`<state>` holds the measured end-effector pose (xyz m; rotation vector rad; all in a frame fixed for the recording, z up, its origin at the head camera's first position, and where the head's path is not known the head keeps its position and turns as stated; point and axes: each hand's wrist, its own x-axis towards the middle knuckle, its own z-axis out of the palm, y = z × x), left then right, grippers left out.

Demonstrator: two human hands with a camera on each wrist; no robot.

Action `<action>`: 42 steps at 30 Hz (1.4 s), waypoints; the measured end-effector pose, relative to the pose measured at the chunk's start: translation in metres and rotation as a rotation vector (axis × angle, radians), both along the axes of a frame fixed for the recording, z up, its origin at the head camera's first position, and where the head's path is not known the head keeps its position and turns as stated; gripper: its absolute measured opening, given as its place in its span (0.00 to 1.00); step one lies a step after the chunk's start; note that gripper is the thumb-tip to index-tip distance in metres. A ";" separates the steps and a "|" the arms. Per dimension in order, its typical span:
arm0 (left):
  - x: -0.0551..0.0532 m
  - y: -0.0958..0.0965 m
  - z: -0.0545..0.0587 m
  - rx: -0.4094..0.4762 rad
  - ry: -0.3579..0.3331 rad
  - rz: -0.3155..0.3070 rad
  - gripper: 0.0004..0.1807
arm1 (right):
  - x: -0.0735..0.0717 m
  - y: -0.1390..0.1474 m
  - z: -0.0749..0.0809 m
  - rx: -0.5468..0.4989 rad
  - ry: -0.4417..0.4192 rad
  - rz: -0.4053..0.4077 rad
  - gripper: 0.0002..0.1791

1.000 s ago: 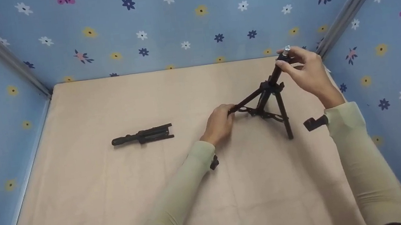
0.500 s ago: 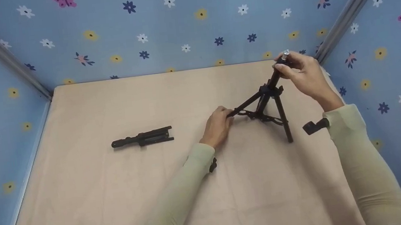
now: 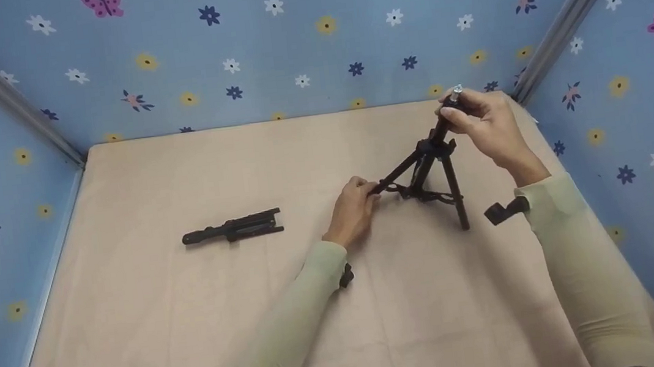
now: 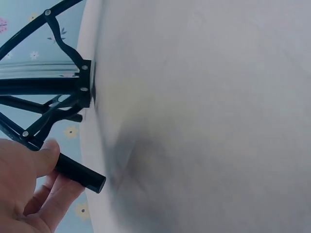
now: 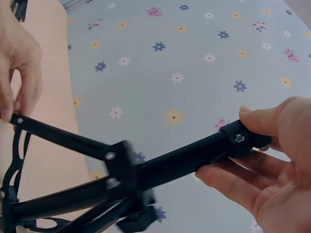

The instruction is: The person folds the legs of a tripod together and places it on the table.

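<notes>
Against blue flower-printed walls (image 3: 187, 39), at the right of a beige cloth-covered bench (image 3: 134, 328); pinching one leg (image 3: 399, 170) of a splayed, black, silver-tipped tripod (image 3: 431, 147) with the left hand (image 3: 350, 213), gripping its column (image 5: 184, 160) top with the right hand (image 3: 490, 128); seemingly positioning it; probably calling next for a steady two-point hold; hard to judge foot contact, with right-hand grip partly hidden.

Black tripod (image 3: 425, 168) — blue flower-patterned walls (image 3: 299, 45)

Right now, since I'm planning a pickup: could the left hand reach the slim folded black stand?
Probably yes: nothing visible lies between the left hand and the folded black stand. That hand would first have to release the pinched leg of the opened black tripod.
</notes>
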<state>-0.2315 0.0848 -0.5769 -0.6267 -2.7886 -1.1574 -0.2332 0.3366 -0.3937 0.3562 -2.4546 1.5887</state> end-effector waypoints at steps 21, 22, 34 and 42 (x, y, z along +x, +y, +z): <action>0.004 0.008 0.010 0.181 -0.128 0.082 0.12 | 0.000 -0.020 0.002 0.175 0.023 0.028 0.12; 0.004 0.008 0.010 0.172 -0.127 0.092 0.11 | 0.000 -0.021 0.003 0.179 0.025 0.033 0.12; 0.007 0.013 0.006 0.234 -0.106 0.083 0.09 | 0.003 -0.031 -0.002 0.176 0.016 0.046 0.13; 0.004 0.022 0.009 0.290 -0.160 0.076 0.09 | 0.006 -0.033 -0.001 0.120 0.008 0.073 0.12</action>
